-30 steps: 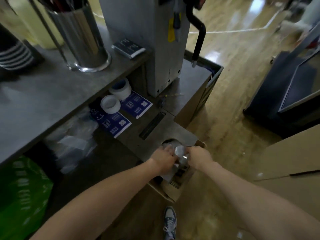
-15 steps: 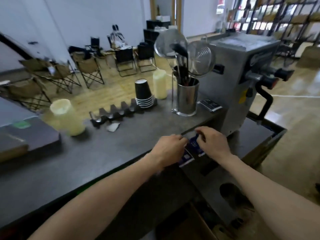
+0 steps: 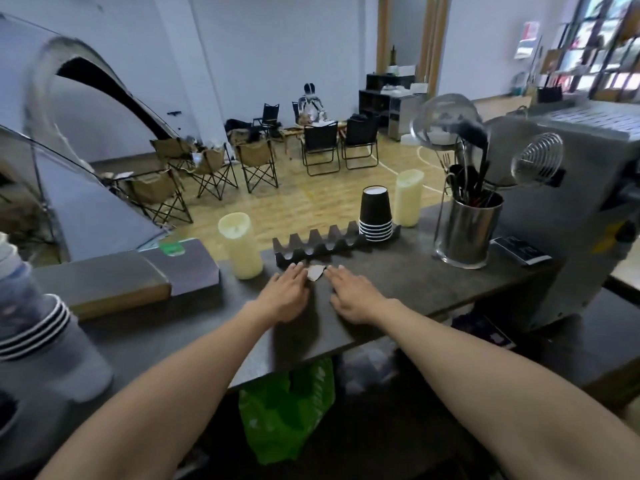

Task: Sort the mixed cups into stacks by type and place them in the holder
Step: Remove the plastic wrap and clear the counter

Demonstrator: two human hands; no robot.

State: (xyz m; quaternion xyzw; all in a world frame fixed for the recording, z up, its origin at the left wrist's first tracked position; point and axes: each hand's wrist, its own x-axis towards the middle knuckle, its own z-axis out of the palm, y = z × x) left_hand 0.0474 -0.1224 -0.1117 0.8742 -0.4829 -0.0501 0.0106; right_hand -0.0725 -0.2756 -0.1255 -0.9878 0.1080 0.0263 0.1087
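A black zigzag cup holder (image 3: 318,245) lies across the dark counter (image 3: 408,275). On its right end stands an upside-down stack of black paper cups (image 3: 375,214). Two pale yellow stacks stand upright, one left of the holder (image 3: 240,250) and one behind the black cups (image 3: 409,196). Another blurred stack of dark, white-rimmed cups (image 3: 31,317) sits near the left edge. My left hand (image 3: 285,292) and my right hand (image 3: 353,294) rest flat on the counter, fingers spread, holding nothing. Between their fingertips lies a small torn scrap of paper (image 3: 316,271), just in front of the holder.
A steel canister of utensils and strainers (image 3: 467,226) stands right of the cups, beside a large grey machine (image 3: 581,216). A flat board (image 3: 124,282) lies at left. A green bag (image 3: 287,407) hangs under the counter. Folding chairs and a seated person fill the room beyond.
My head has lifted from the lower shelf to the counter top. Both hands have come up from the shelf and now lie flat in front of the holder, empty.
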